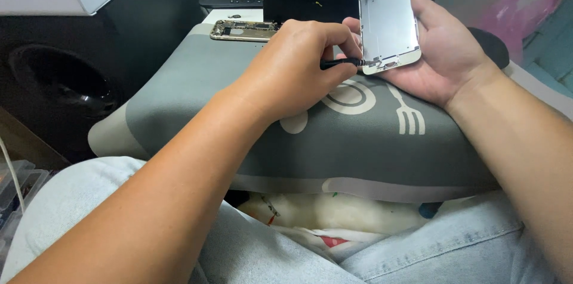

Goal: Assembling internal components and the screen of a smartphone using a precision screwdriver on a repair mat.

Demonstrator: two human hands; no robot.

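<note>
Place: a home phone-repair corner.
Signs: grey cushion on the lap as bench, loudspeaker, bare phone frame.

Grey cushion across the lap; gold phone frame at its far edge

Both arms are bare from the hands up to where they leave the lower edge of the view, with no sleeve showing on either. The left hand carries no ring, glove or band that can be seen, and its wrist is bare. The right hand is likewise ungloved, with a bare wrist and no ring visible on the fingers that show. The legs wear light blue denim jeans, faded almost pale, the cloth lying in soft folds across both thighs, with a stitched seam running over the right leg.
</note>
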